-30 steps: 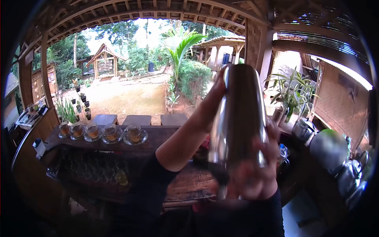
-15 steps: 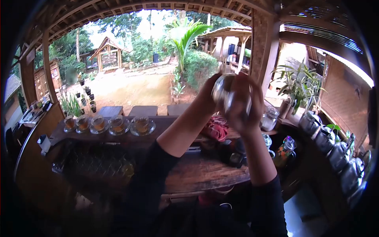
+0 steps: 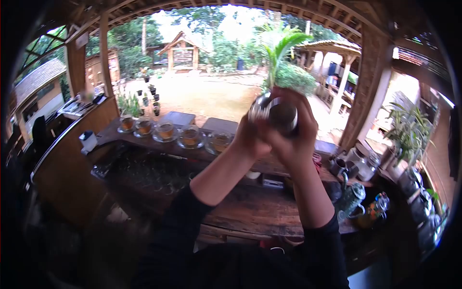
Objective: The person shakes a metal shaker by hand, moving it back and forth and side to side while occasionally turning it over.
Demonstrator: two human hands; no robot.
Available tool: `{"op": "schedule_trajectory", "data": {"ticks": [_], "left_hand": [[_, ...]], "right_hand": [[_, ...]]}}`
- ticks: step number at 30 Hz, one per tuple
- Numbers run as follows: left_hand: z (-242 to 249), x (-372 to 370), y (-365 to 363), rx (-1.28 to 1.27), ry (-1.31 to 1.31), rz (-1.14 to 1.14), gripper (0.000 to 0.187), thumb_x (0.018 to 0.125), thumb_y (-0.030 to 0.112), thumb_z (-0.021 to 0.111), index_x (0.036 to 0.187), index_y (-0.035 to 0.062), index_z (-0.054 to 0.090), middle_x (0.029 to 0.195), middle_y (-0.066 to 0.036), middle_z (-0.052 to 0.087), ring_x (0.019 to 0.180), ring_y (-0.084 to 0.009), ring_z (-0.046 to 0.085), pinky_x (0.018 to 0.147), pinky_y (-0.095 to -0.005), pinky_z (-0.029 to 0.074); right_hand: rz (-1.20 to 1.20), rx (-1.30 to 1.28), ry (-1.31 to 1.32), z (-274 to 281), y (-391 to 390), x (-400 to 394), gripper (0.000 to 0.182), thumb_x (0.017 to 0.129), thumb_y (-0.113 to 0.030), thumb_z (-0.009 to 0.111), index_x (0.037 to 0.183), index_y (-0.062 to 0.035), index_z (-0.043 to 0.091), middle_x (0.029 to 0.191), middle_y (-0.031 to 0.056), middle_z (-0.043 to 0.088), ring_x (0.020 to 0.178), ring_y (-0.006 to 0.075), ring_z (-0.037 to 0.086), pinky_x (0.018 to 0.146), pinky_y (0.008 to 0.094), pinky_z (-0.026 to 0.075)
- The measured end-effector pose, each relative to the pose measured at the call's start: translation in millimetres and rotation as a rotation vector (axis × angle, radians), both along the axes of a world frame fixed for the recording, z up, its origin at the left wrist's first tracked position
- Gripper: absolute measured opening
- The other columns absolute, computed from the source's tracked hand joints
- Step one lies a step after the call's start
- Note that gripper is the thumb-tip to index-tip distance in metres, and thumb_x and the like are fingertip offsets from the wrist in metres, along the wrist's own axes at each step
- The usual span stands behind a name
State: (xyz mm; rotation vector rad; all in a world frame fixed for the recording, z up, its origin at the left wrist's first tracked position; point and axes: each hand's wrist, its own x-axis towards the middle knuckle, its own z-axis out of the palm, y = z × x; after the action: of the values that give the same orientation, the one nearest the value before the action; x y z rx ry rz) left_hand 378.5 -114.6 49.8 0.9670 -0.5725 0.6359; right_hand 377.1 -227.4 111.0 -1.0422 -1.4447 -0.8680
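Both hands are raised together in front of the camera around a shiny, rounded metal-and-glass container point(image 3: 281, 115). My left hand point(image 3: 254, 137) wraps its left and lower side. My right hand point(image 3: 301, 127) closes round the right side, fingers over the top. Blur hides the container's exact shape. Beyond my left forearm, several clear cups of amber drink on saucers point(image 3: 165, 131) stand in a row along the wooden counter point(image 3: 250, 207).
Upturned-looking glassware point(image 3: 144, 171) lies in a dark recess at left. At right stand a glass jar point(image 3: 368, 166), a green patterned pitcher point(image 3: 352, 197), a colourful pitcher point(image 3: 379, 207) and metal kettles point(image 3: 419, 204). A potted plant point(image 3: 409, 127) is behind them.
The view has swung left, so the cups and counter sit further right in it. My hands have turned the held container, whose dark round end now faces the camera more.
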Motion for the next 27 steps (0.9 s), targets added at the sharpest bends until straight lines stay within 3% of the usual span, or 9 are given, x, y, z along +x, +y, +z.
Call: {"op": "schedule_trajectory", "data": {"ticks": [1,4,9,12,19,21,22,23,27], "left_hand": [[-14.5,8.1,32.7,-0.304,-0.061,-0.578,0.047,0.095,0.037,0.047,0.128,0.0037,0.046,0.118,-0.009,0.059,0.104,-0.0206,0.061,0.092,-0.0321,0.05],[10.3,-109.7,9.6,-0.334,-0.003,-0.683,0.077,0.09,0.056,0.048,0.143,0.0021,0.029,0.13,-0.018,0.05,0.115,-0.0325,0.054,0.095,-0.043,0.048],[-30.3,-133.7,88.9,-0.395,0.091,-0.431,0.064,0.093,0.053,0.042,0.131,0.0018,0.042,0.125,-0.017,0.053,0.11,-0.0291,0.056,0.094,-0.0409,0.049],[-67.6,-131.6,107.5,-0.559,-0.099,-0.142,0.048,0.097,0.042,0.04,0.122,0.002,0.05,0.117,-0.015,0.058,0.105,-0.0251,0.059,0.092,-0.0405,0.05],[-27.0,-254.2,107.7,-0.075,-0.234,-0.127,0.064,0.092,0.052,0.045,0.131,0.0017,0.044,0.12,-0.017,0.056,0.108,-0.0258,0.058,0.092,-0.0397,0.051],[-46.8,-261.2,138.5,-0.444,-0.109,-0.242,0.061,0.094,0.05,0.042,0.132,0.0024,0.041,0.126,-0.016,0.05,0.112,-0.0245,0.055,0.09,-0.0398,0.051],[-72.4,-253.3,160.1,-0.653,-0.019,-0.006,0.055,0.095,0.047,0.042,0.128,0.0026,0.045,0.121,-0.016,0.054,0.108,-0.024,0.057,0.091,-0.0397,0.051],[-90.9,-248.0,176.4,-0.85,0.067,0.232,0.05,0.096,0.044,0.041,0.124,0.0029,0.049,0.115,-0.015,0.057,0.105,-0.0235,0.059,0.091,-0.0397,0.05],[-58.8,-314.1,152.7,-0.72,0.049,-0.341,0.063,0.094,0.046,0.045,0.135,-0.0005,0.038,0.131,-0.019,0.048,0.117,-0.0275,0.053,0.095,-0.0404,0.049]], "right_hand": [[-0.006,0.031,-0.215,-3.1,-1.1,-7.5,0.04,0.07,-0.025,0.073,0.101,-0.0025,0.062,0.107,0.018,0.061,0.091,0.03,0.064,0.076,0.0372,0.053],[0.019,-0.358,-0.087,-31.5,-14.1,-51.3,0.054,0.075,-0.022,0.073,0.12,0.0002,0.053,0.122,0.0137,0.056,0.109,0.0264,0.056,0.092,0.0379,0.046],[0.259,-0.061,-0.474,-41.6,73.1,-55.0,0.038,0.072,-0.03,0.074,0.105,-0.0114,0.066,0.113,0.0196,0.061,0.092,0.0248,0.065,0.077,0.0382,0.053],[0.357,-0.201,0.23,-32.6,114.7,-94.5,0.046,0.063,-0.024,0.078,0.101,-0.0016,0.064,0.101,0.017,0.063,0.091,0.0316,0.064,0.075,0.0375,0.051],[0.753,0.43,-0.633,-52.2,117.2,-174.4,0.008,0.073,-0.013,0.068,0.081,-0.0158,0.068,0.088,0.0022,0.066,0.095,0.0231,0.064,0.083,0.0434,0.049],[0.691,-0.022,0.011,-80.1,160.4,-180.7,0.031,0.067,-0.019,0.072,0.097,-0.0121,0.067,0.103,0.0079,0.064,0.095,0.0299,0.063,0.081,0.0435,0.049],[0.61,-0.017,-0.238,-68.6,184.2,-166.8,0.041,0.062,-0.02,0.074,0.1,-0.0075,0.064,0.105,0.0148,0.062,0.095,0.0344,0.062,0.077,0.0421,0.05],[0.574,-0.272,0.167,-71.1,201.9,-179.4,0.049,0.057,-0.028,0.077,0.1,-0.0071,0.065,0.106,0.0146,0.063,0.1,0.0322,0.061,0.085,0.0399,0.049],[0.672,-0.18,-0.32,-47.2,153.5,-202.0,0.028,0.07,-0.019,0.071,0.097,-0.0145,0.066,0.105,0.0101,0.064,0.097,0.0288,0.063,0.086,0.0444,0.047]]}}
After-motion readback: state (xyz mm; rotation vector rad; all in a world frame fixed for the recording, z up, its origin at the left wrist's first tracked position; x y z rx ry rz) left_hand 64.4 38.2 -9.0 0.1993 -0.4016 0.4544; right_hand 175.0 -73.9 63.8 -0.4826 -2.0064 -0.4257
